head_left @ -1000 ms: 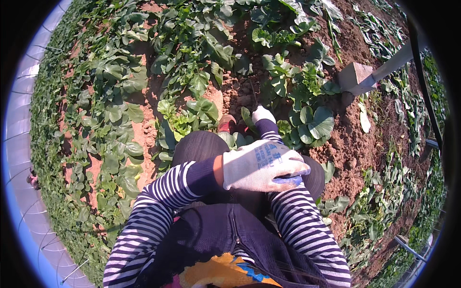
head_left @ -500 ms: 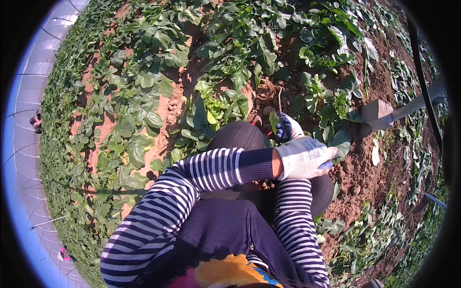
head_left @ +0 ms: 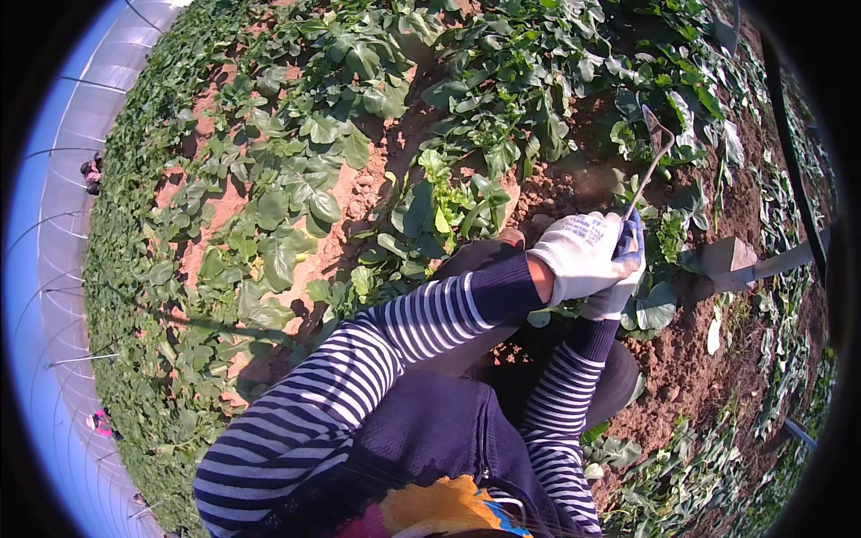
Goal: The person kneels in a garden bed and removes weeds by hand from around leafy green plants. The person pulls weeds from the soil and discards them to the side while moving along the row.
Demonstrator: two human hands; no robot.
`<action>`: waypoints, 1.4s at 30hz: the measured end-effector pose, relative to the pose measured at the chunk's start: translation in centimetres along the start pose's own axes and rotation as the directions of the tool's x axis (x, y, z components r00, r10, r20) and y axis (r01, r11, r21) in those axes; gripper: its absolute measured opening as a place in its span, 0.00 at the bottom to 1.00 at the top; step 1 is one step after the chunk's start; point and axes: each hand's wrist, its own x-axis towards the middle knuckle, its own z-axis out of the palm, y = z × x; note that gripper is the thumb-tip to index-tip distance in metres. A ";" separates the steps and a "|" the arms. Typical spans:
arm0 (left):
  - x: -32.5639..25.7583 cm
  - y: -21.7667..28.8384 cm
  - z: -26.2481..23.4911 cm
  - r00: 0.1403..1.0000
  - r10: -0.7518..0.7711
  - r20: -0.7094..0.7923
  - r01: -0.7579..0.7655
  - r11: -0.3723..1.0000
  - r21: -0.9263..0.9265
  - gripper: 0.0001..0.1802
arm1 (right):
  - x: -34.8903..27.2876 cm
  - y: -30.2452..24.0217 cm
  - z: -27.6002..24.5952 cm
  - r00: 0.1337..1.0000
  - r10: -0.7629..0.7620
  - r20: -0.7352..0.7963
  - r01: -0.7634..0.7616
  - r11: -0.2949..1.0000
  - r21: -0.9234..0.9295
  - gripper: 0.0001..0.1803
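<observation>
I am squatting over red-brown soil among low leafy green plants (head_left: 448, 211). My left hand (head_left: 581, 255), in a white glove with a blue palm, is closed around the lower end of a thin metal hand hoe (head_left: 653, 157). Its bent shaft rises up and to the right, ending in a small blade above the leaves. My right hand (head_left: 613, 303), also in a white glove, sits right under the left one and is largely hidden by it, its fingers curled at the same handle. Both sleeves are striped dark blue and white.
A larger hoe (head_left: 728, 260) lies on the soil to the right, its handle running toward the right edge. A black pipe (head_left: 791, 143) runs along the far right. The plastic greenhouse wall (head_left: 54, 296) curves down the left, with other people (head_left: 90, 175) small beside it.
My gloved hands have moved up and to the right, away from my knees. The thin hand hoe now sticks up from them. The view has swung over the plant rows.
</observation>
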 end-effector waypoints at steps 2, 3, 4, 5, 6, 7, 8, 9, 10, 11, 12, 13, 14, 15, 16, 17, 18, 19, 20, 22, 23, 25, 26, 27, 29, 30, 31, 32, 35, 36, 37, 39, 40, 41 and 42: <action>-0.2 -0.1 0.5 1.000 -0.013 0.012 0.013 1.000 0.013 0.48 | 0.8 0.5 -2.3 0.938 -0.307 0.161 0.346 0.820 -0.455 0.26; 0.0 -0.2 0.5 0.998 -0.022 0.063 0.020 0.999 0.041 0.54 | 0.4 -0.2 -1.7 0.945 -0.317 0.083 0.323 0.861 -0.392 0.23; 0.0 -0.3 0.6 0.997 0.007 0.077 -0.007 1.000 0.001 0.52 | 0.5 0.1 -2.4 0.896 -0.417 0.156 0.431 0.727 -0.535 0.21; 0.0 -0.5 0.8 0.995 0.038 0.089 -0.035 0.999 -0.040 0.50 | 0.6 0.3 -3.0 0.833 -0.495 0.246 0.521 0.555 -0.648 0.18; 0.1 -0.9 1.1 0.991 0.076 0.112 -0.069 0.995 -0.066 0.54 | -0.2 -0.4 -1.7 0.776 -0.558 0.293 0.586 0.465 -0.664 0.13; -0.2 -0.9 1.1 0.982 0.079 0.174 -0.063 0.994 -0.094 0.55 | 0.0 -0.7 -2.1 0.690 -0.572 0.444 0.643 0.201 -0.739 0.13; 0.0 -1.4 1.7 0.985 0.105 0.141 -0.088 0.989 -0.122 0.53 | -0.4 -0.7 -1.7 0.753 -0.540 0.375 0.578 0.270 -0.770 0.13; 0.3 -1.9 2.3 0.986 0.130 0.106 -0.114 0.982 -0.149 0.51 | -0.7 -0.9 -1.2 0.810 -0.502 0.303 0.506 0.335 -0.795 0.13; 0.1 -1.8 2.0 0.986 0.132 0.103 -0.102 0.961 -0.255 0.48 | -0.9 -1.3 -1.4 0.815 -0.476 0.329 0.516 0.340 -0.786 0.14; 0.0 -1.8 1.7 0.986 0.133 0.099 -0.089 0.929 -0.359 0.46 | -1.0 -1.9 -1.5 0.819 -0.450 0.355 0.526 0.346 -0.777 0.15; -0.1 -1.8 1.3 0.987 0.135 0.092 -0.078 0.887 -0.456 0.43 | -1.7 -2.9 -0.3 0.888 -0.382 0.257 0.436 0.521 -0.734 0.17; -0.1 -2.4 1.3 0.972 0.204 0.114 -0.015 0.540 -0.841 0.26 | -2.2 -3.6 0.0 0.937 -0.291 0.192 0.346 0.710 -0.613 0.17; -0.4 -3.7 0.7 0.958 0.170 0.229 0.187 0.234 -0.954 0.22 | -2.8 -4.3 0.3 0.973 -0.196 0.126 0.232 0.858 -0.458 0.18; -1.1 -4.4 -0.8 0.916 0.191 0.352 0.376 -0.106 -0.921 0.18 | -3.8 -5.9 1.6 0.984 -0.139 0.109 0.176 0.819 -0.546 0.18; -1.7 -5.8 -1.5 0.925 0.144 0.351 0.377 -0.251 -0.891 0.16 | -4.9 -7.4 3.1 0.992 -0.079 0.099 0.124 0.770 -0.626 0.19; -2.6 -7.2 -2.5 0.934 0.093 0.346 0.357 -0.314 -0.880 0.18 | -5.9 -7.9 3.1 0.999 -0.039 0.015 0.040 0.813 -0.581 0.22; -3.5 -9.5 -3.0 0.935 0.247 0.255 0.332 -0.348 -0.877 0.22 | -6.5 -8.1 1.8 0.999 -0.041 0.026 0.048 0.800 -0.597 0.23; -5.0 -11.1 -4.0 0.963 0.167 0.213 0.263 -0.388 -0.883 0.20 | -7.0 -8.4 0.1 0.998 -0.046 0.033 0.057 0.786 -0.616 0.24; -6.6 -13.7 -4.5 0.977 0.171 0.125 0.180 -0.360 -0.915 0.27 | -7.5 -8.6 -1.0 0.998 -0.056 0.026 0.060 0.769 -0.636 0.24; -9.4 -17.3 -7.2 0.993 0.118 0.011 0.038 -0.229 -0.973 0.33 | -8.2 -8.9 -3.6 0.997 -0.045 -0.059 -0.004 0.763 -0.646 0.26; -11.0 -20.0 -8.0 0.997 0.040 -0.062 -0.052 -0.222 -0.974 0.34 | -8.4 -9.1 -5.3 0.993 0.006 -0.120 -0.088 0.717 -0.691 0.27; -13.2 -24.4 -9.5 0.971 -0.204 -0.125 -0.141 -0.062 -0.988 0.30 | -8.5 -9.0 -7.5 0.996 -0.034 -0.086 -0.041 0.677 -0.735 0.28; -14.2 -26.6 -9.9 0.934 -0.333 -0.132 -0.102 0.104 -0.989 0.28 | -8.5 -9.1 -7.5 0.996 -0.038 -0.076 -0.030 0.682 -0.731 0.28; -14.6 -28.7 -10.0 0.881 -0.446 -0.160 -0.043 0.261 -0.964 0.26 | -8.3 -9.2 -7.7 0.996 -0.052 -0.074 -0.019 0.677 -0.736 0.28; -15.1 -32.4 -9.9 0.744 -0.668 0.001 0.077 0.084 -0.994 0.23 | -7.5 -8.8 -7.6 0.998 0.015 -0.058 -0.052 0.694 -0.718 0.27; -15.5 -35.0 -9.5 0.726 -0.687 0.028 0.037 -0.003 -0.999 0.22 | -7.0 -8.4 -8.1 0.998 0.041 -0.047 -0.062 0.634 -0.771 0.27; -15.3 -36.5 -8.9 0.691 -0.720 0.067 0.056 -0.039 -0.998 0.23 | -7.0 -8.5 -7.3 0.997 0.058 -0.041 -0.068 0.611 -0.789 0.26; -15.7 -38.5 -8.0 0.708 -0.698 0.106 0.043 -0.108 -0.993 0.23 | -7.0 -8.4 -7.0 0.998 0.054 -0.035 -0.062 0.618 -0.784 0.26; -14.8 -42.2 -6.0 0.742 -0.647 0.176 0.039 -0.220 -0.975 0.14 | -7.5 -8.6 -6.2 0.999 0.043 -0.022 -0.044 0.629 -0.776 0.27; -14.1 -42.6 -5.5 0.635 -0.739 0.227 0.148 -0.173 -0.974 0.12 | -7.7 -8.7 -6.0 0.999 0.049 -0.016 -0.044 0.626 -0.779 0.27; -13.1 -43.0 -5.0 0.513 -0.819 0.258 0.263 -0.137 -0.955 0.10 | -7.7 -8.6 -6.0 0.998 0.054 -0.013 -0.044 0.617 -0.786 0.28; -16.3 -49.8 -5.3 0.594 -0.785 0.178 0.444 0.136 -0.885 0.10 | -7.3 -7.9 -5.6 0.994 0.099 0.037 -0.034 0.635 -0.772 0.29; -15.1 -50.7 -4.6 0.509 -0.859 -0.052 0.683 0.440 -0.583 0.11 | -7.3 -7.8 -5.8 0.993 0.111 0.036 -0.042 0.633 -0.773 0.30; -13.0 -50.0 -3.6 0.541 -0.800 -0.257 0.761 0.597 -0.256 0.14 | -7.3 -7.9 -5.9 0.994 0.104 0.025 -0.045 0.624 -0.780 0.30; -11.5 -49.2 -2.8 0.539 -0.709 -0.455 0.823 0.558 0.105 0.16 | -7.3 -8.0 -6.0 0.994 0.103 0.019 -0.049 0.620 -0.783 0.30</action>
